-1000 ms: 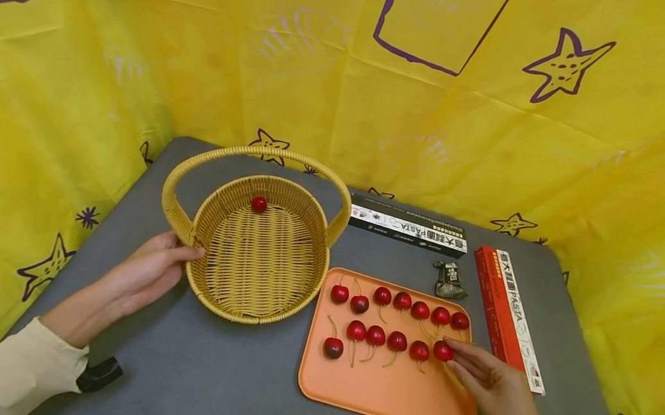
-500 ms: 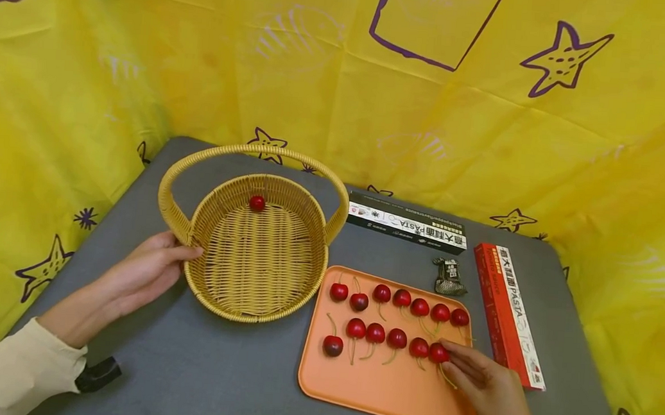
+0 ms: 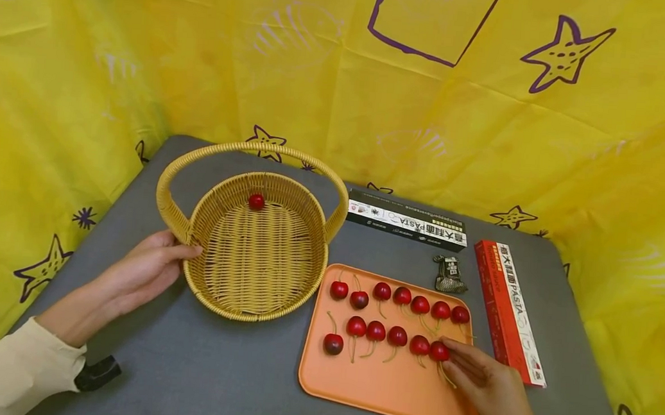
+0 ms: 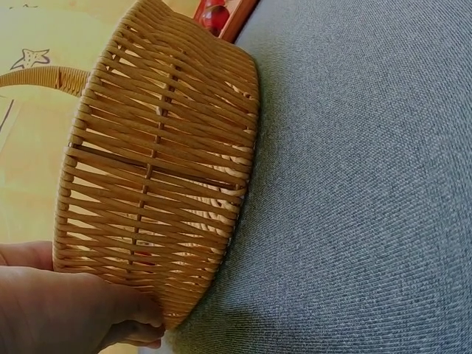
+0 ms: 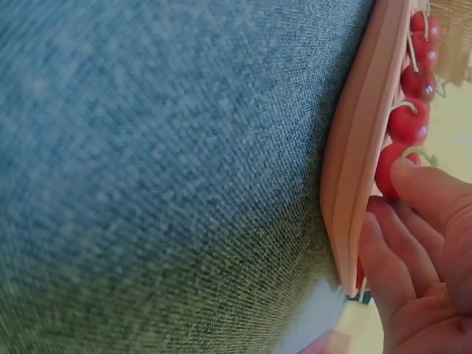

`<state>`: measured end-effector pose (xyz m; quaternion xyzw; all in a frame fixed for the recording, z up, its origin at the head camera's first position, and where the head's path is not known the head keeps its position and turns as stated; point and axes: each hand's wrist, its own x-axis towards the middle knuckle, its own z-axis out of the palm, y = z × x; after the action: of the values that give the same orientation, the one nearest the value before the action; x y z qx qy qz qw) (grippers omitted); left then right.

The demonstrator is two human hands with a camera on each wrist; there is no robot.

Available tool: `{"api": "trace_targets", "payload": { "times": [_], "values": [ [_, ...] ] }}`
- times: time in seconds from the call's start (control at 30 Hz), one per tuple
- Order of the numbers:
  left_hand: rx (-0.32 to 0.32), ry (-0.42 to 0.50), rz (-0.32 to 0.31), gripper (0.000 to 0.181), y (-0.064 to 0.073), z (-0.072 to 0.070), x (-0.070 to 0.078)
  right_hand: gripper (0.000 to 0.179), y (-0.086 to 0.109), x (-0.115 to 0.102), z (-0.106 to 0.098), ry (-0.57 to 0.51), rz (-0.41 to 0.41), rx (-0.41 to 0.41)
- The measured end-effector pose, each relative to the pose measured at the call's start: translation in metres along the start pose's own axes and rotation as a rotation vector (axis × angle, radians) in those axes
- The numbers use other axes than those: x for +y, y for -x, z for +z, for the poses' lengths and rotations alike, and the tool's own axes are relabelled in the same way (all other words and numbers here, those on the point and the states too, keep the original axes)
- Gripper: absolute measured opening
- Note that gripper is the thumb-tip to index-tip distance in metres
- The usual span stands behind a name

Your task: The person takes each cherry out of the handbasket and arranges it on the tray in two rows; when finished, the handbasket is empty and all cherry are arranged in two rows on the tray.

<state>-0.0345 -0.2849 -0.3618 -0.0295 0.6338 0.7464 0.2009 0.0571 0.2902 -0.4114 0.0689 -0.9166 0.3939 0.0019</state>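
My left hand (image 3: 145, 271) holds the left rim of a round wicker basket (image 3: 252, 318), thumb over the edge. In the left wrist view, its fingers lie against the woven side (image 4: 158, 147). One red cherry (image 3: 256, 201) lies inside at the back. To the right, an orange tray (image 3: 377, 391) bears two rows of red cherries with green stems. My right hand (image 3: 485, 379) pinches the cherry (image 3: 439, 351) at the right end of the front row, close beside its neighbour (image 3: 419, 345). Thumb and fingers meet around this cherry (image 5: 389, 169) in the right wrist view.
Behind the tray lie a black pasta box (image 3: 407, 220) and a small dark packet (image 3: 449, 275). A red pasta box (image 3: 507, 310) lies along its right side. The basket's tall handle (image 3: 255, 147) arches over it. Yellow cloth (image 3: 317, 91) hangs around the grey table (image 3: 210, 379).
My right hand has moved the pinched cherry slightly left, up to the neighbouring one, its stem now pointing down to the right. The left hand keeps its hold on the basket.
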Motion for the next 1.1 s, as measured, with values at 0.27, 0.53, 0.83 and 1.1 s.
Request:
{"api": "trace_targets", "payload": {
  "times": [0.27, 0.53, 0.83, 1.1],
  "values": [
    [0.000, 0.021, 0.011, 0.051, 0.004, -0.001, -0.001, 0.039, -0.004, -0.005, -0.008, 0.074, 0.039, -0.045],
    [0.001, 0.032, 0.013, 0.050, 0.004, -0.001, 0.000, 0.040, -0.023, -0.035, -0.033, 0.206, -0.117, -0.027],
    [0.004, 0.017, 0.018, 0.054, 0.004, 0.000, 0.001, 0.048, -0.080, -0.114, -0.022, 0.033, -0.401, -0.103],
    [0.008, 0.018, 0.009, 0.054, 0.001, 0.003, 0.005, 0.039, -0.140, -0.212, 0.032, -0.110, -0.726, -0.268]
  ]
}}
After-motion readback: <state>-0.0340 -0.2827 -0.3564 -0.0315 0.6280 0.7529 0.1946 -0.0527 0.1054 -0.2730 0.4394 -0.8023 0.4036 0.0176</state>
